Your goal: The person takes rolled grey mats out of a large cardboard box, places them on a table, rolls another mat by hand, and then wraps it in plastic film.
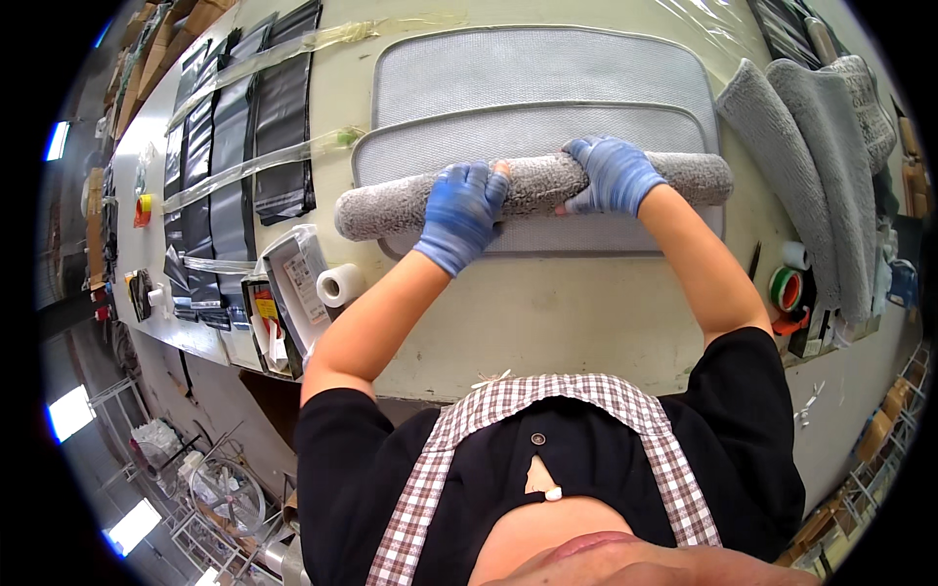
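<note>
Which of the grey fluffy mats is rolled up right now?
The one under both hands, left hand and right hand: the rolled mat lying across the flat mesh mats. The other fluffy mats lie unrolled in a pile at right.

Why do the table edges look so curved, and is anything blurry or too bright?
Head view: the fisheye lens bends the table edge toward the black rim; the gloved left hand and right hand on the rolled grey mat are sharp; ceiling lights at far left glare white.

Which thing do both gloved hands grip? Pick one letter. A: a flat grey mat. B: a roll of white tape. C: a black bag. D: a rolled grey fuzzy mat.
D: the left hand and right hand both close around the rolled mat, which lies across the flat mats.
</note>
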Demonstrator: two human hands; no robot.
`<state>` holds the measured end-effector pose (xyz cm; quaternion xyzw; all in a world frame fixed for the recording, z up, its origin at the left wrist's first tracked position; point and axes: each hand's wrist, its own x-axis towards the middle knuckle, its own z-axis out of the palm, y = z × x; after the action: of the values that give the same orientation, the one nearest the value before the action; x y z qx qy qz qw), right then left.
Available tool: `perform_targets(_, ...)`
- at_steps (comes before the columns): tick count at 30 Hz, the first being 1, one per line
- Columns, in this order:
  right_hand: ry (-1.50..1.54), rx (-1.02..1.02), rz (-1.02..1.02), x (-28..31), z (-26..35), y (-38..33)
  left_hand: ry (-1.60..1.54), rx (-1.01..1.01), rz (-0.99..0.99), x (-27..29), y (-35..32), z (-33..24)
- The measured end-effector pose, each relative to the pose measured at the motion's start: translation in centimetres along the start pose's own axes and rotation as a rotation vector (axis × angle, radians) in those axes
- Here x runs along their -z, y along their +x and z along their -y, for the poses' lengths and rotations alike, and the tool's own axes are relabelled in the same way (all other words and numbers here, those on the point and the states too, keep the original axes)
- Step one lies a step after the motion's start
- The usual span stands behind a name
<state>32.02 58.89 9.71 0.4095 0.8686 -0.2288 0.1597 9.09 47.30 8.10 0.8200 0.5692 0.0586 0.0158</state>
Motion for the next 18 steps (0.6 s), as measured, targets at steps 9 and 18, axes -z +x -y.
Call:
perform_targets(9,-0.207,0.133,-0.469,-0.2,0.5,-2.9,-0.038,0.048,0.043,4.3,2.6,0.3)
perform_targets(18,0.052,0.110,-0.077,-15.6,7.6,-20.6,-0.207,0.012,0.457,1.6,-16.0,-12.2)
